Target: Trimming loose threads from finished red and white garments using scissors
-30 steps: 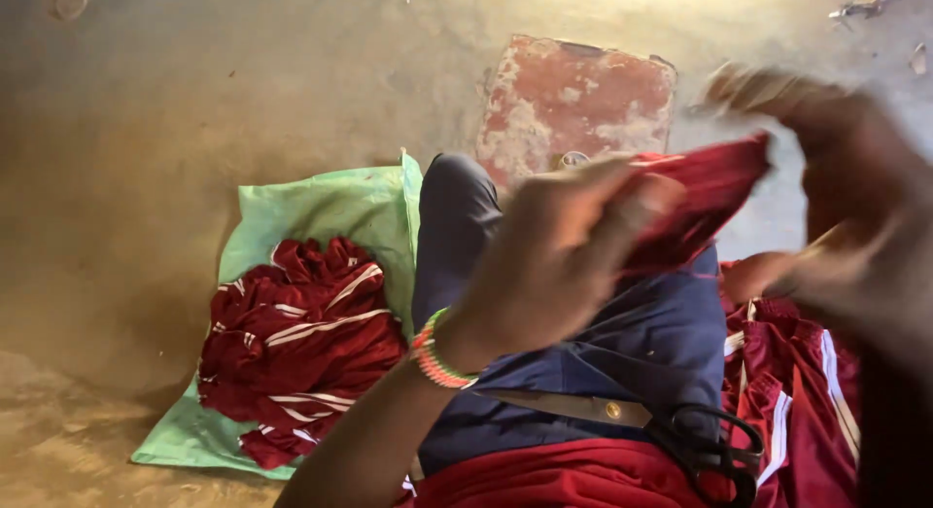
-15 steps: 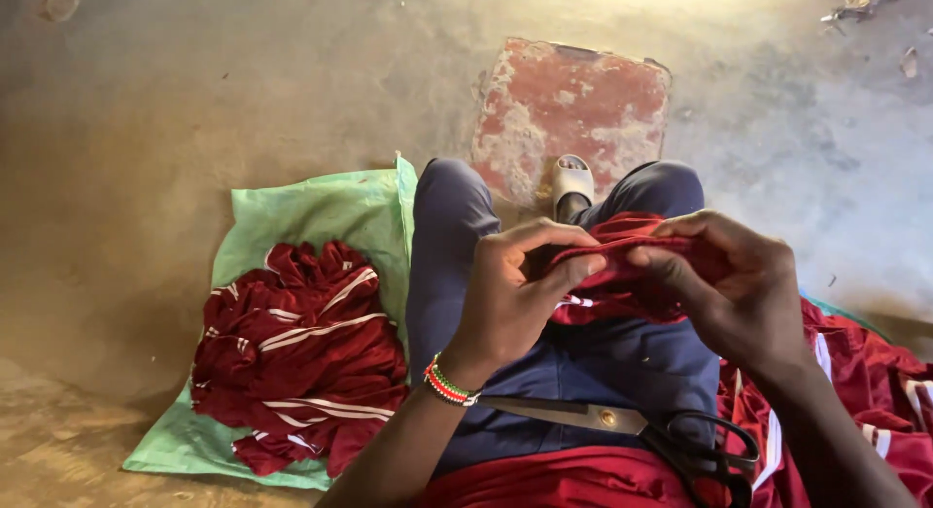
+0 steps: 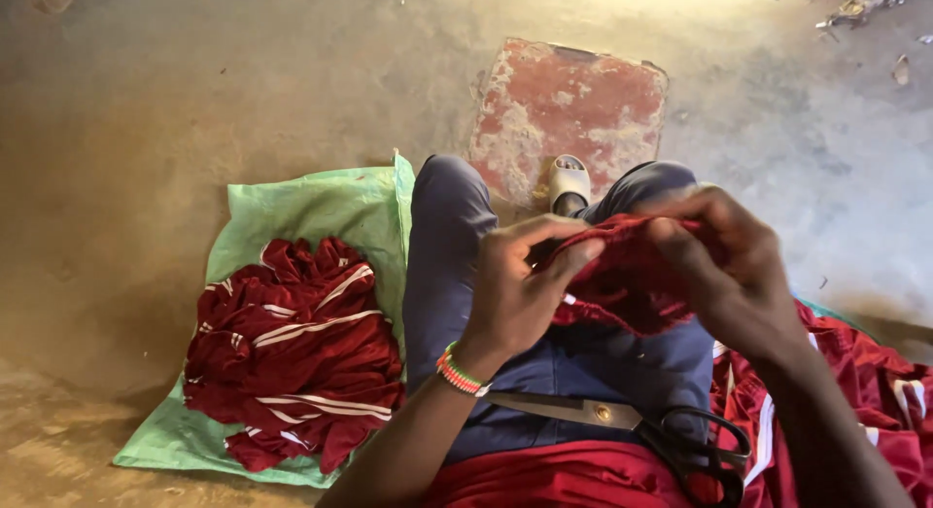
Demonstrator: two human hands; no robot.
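1. The left hand [image 3: 520,294] and the right hand [image 3: 729,275] both pinch a small red fabric piece [image 3: 632,280] above the lap, seemingly folding or aligning its edge.
2. Next likely needs a steady two-handed grip.
3. Black-handled scissors [image 3: 632,425] rest on the near thigh; a red garment pile [image 3: 292,352] lies left on a green sheet [image 3: 311,202].

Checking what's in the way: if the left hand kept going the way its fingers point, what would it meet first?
The left hand points rightward into the red cloth piece it already pinches; just beyond that lies the right hand. Depth looks close.
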